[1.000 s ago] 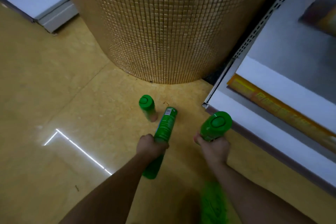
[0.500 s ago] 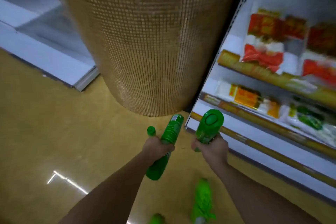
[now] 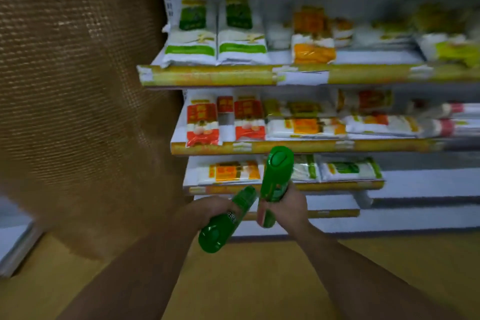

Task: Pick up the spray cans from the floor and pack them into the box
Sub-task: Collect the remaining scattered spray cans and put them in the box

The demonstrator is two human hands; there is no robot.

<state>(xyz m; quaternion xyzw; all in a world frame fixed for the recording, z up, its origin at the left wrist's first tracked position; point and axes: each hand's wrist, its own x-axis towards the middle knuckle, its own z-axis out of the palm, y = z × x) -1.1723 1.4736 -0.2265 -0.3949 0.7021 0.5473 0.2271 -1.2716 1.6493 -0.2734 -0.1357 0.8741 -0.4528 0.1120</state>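
Hands are both occupied: we find the left hand (image 3: 207, 209) gripping one green spray can (image 3: 225, 219) cap-down and the right hand (image 3: 291, 204) gripping another (image 3: 275, 176) cap-up, lifted off the floor (image 3: 259, 280) before the shelves (image 3: 298, 145), presumably for carrying, no box visible.

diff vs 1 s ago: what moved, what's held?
The view has swung up from the floor to the stocked shelves; the third can and other green items on the floor are now out of frame. Both hands rose with it. Unchanged: left hand grips one green spray can, cap toward the camera; right hand grips the other, cap up. No box in view.
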